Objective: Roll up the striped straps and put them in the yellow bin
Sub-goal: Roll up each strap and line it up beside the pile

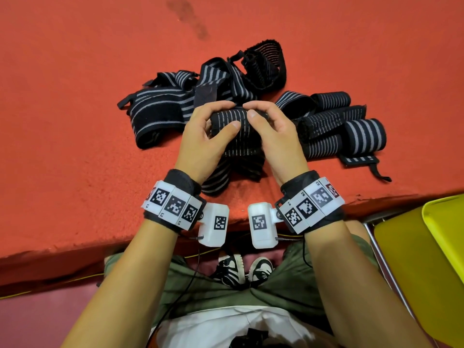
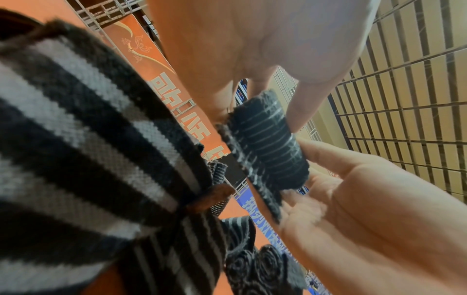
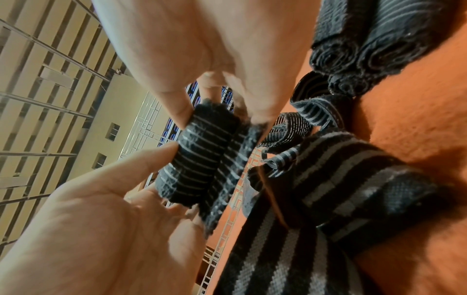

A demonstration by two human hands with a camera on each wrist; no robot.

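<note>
I hold a partly rolled black strap with thin grey stripes (image 1: pixel 226 119) above the orange table (image 1: pixel 75 121). My left hand (image 1: pixel 233 114) grips its left end, thumb on top and fingers curled over the far side. My right hand (image 1: pixel 249 109) pinches the right end between thumb and forefinger. The unrolled tail (image 1: pixel 226 169) hangs down between my wrists onto the table. The wrist views show the tight roll (image 2: pixel 267 139) (image 3: pixel 199 157) held between both hands. The yellow bin (image 1: pixel 426 259) stands low at my right, below the table edge.
Several loose striped straps (image 1: pixel 175 101) lie tangled behind and left of my hands. Several rolled straps (image 1: pixel 351 126) lie at the right, with one flat tab (image 1: pixel 359 159) near them. The table's front edge (image 1: pixel 150 244) runs just under my wrists.
</note>
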